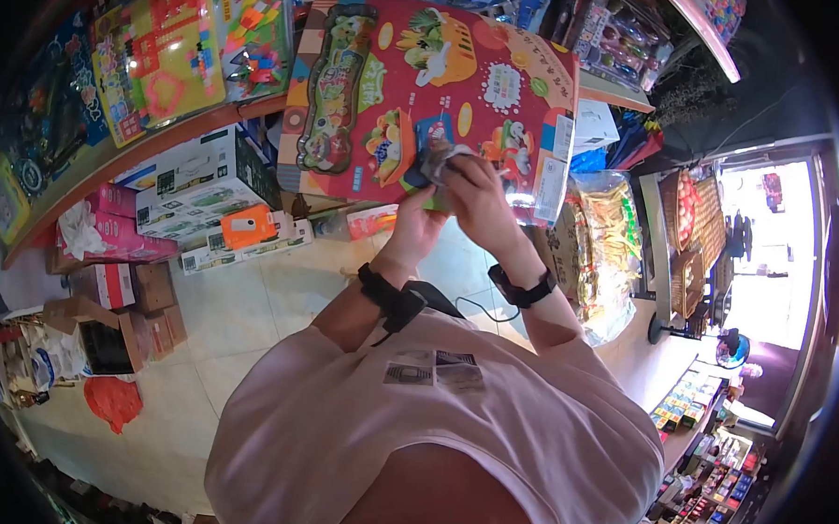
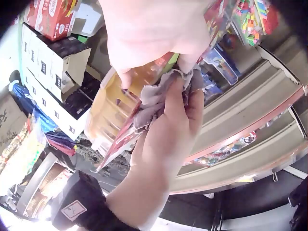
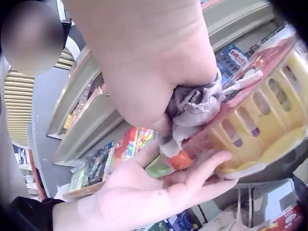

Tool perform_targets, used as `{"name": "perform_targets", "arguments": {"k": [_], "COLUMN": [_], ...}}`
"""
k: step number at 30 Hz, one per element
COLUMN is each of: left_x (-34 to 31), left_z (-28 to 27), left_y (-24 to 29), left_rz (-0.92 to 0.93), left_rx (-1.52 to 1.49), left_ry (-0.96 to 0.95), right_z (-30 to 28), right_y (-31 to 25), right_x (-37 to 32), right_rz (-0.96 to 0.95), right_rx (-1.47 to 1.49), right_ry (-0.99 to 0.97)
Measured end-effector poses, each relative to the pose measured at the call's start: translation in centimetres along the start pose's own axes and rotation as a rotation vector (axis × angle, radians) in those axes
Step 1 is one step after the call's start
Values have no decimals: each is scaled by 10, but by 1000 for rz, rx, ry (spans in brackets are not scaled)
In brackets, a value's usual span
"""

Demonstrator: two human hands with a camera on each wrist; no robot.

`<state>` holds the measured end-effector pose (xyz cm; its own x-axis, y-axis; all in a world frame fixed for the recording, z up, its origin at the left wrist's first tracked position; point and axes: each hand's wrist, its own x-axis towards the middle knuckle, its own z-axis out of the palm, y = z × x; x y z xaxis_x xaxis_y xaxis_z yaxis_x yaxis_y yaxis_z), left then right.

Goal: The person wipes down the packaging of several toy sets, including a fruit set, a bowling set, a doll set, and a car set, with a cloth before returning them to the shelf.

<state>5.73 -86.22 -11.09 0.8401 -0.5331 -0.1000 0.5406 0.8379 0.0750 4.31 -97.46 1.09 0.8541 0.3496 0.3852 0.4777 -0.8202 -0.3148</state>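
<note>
The person holds a large red toy box (image 1: pixel 427 94) up in front of the chest, at twelve o'clock in the head view, with its printed face turned toward the camera. The right hand (image 1: pixel 478 204) has its fingers curled tight round a crumpled grey cloth (image 1: pixel 443 160) and presses it against the lower middle of the box front. The right wrist view shows the cloth (image 3: pixel 197 103) bunched under the curled fingers and touching the clear plastic window.

The left hand (image 1: pixel 414 226) sits at seven o'clock from the cloth, under the bottom edge of the box. Its palm is open and its fingers (image 3: pixel 202 175) lie nearly straight beneath the box, bearing it from below. Behind the window is a yellow basket (image 3: pixel 269 130) with slotted sides, just beside the cloth.

Each wrist wears a black strap (image 1: pixel 521 287).

A curved wooden shelf (image 1: pixel 143 156) runs at ten o'clock and carries bright toy packs (image 1: pixel 161 59). Below it stand white cartons (image 1: pixel 198 191), with an orange package (image 1: pixel 250 226) lying on the lowest. A red bag (image 1: pixel 114 400) lies on the tiled floor (image 1: pixel 249 311) at eight o'clock. Clear bags of yellow goods (image 1: pixel 608 242) are stacked at three o'clock.
</note>
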Motion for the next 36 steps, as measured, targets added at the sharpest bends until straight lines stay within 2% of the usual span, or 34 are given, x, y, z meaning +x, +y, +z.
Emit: {"name": "perform_targets", "arguments": {"k": [6, 7, 9, 13, 15, 19, 21, 22, 23, 26, 29, 31, 36], "left_x": [5, 4, 3, -4, -8, -9, -11, -13, -14, -17, -23, -24, -22], "left_z": [-6, -3, 3, 3, 2, -23, -24, -22, -20, -13, -17, -13, 6], "left_y": [-1, 1, 4, 6, 3, 1, -8, -13, -19, -39, -55, -61, -81], "left_rz": [-1, 1, 14, 65, 137, 216, 230, 234, 247, 312, 409, 432, 450], "left_rx": [-35, -10, 43, 131, 167, 180, 167, 160, 157, 167, 216, 222, 241], "left_ry": [30, 90, 206, 159, 190, 236, 237, 239, 258, 311, 311, 255, 248], "right_z": [-20, -29, -45, -83, -95, -107, -103, -99, -99, -72, -70, -65, -83], "right_y": [26, 37, 73, 145, 188, 239, 242, 238, 232, 223, 190, 188, 200], "right_x": [0, 0, -4, 2, 10, 40, 55, 65, 68, 78, 50, 27, -38], "right_rz": [-19, -18, -29, -47, -1, -48, -40, -121, -102, -269, -458, -692, -823], "right_rx": [-54, -73, -122, -130, -208, -219, -211, -222, -233, -101, -110, 7, 122], "right_ry": [-24, -22, -12, 58, 100, 260, 290, 348, 280, 163, -27, -167, -160]}}
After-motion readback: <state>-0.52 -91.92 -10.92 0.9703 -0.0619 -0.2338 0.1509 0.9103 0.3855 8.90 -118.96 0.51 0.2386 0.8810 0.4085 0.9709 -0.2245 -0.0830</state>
